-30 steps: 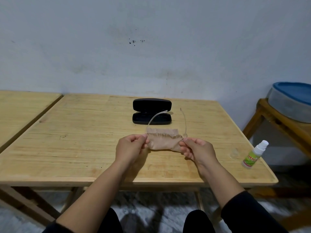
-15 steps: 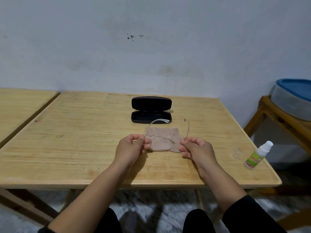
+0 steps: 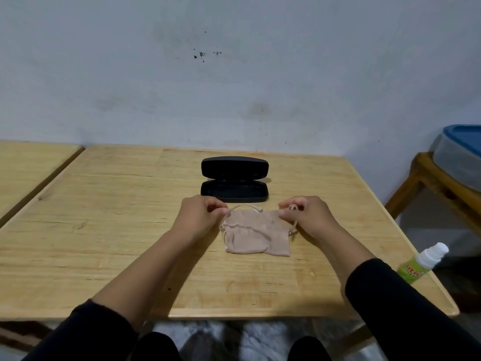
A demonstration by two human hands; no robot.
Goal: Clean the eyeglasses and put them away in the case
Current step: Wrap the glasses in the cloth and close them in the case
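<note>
The left hand (image 3: 199,217) pinches one thin arm of the glasses (image 3: 244,208). The right hand (image 3: 308,216) pinches the other arm. The glasses sit between both hands, low over the table (image 3: 104,217), with a tan cloth (image 3: 256,237) draped over the front. Just behind the hands the black case (image 3: 234,179) lies open with nothing inside. A small spray bottle (image 3: 421,264) stands near the right edge.

Cloth: your beige cloth (image 3: 256,237), held up a second ago, now lies on the table (image 3: 104,230) over the glasses.
Glasses: the clear temples (image 3: 244,206) now fold inward.
Hands: your left hand (image 3: 199,217) and right hand (image 3: 308,217) sit farther out, pinching the temples.
</note>
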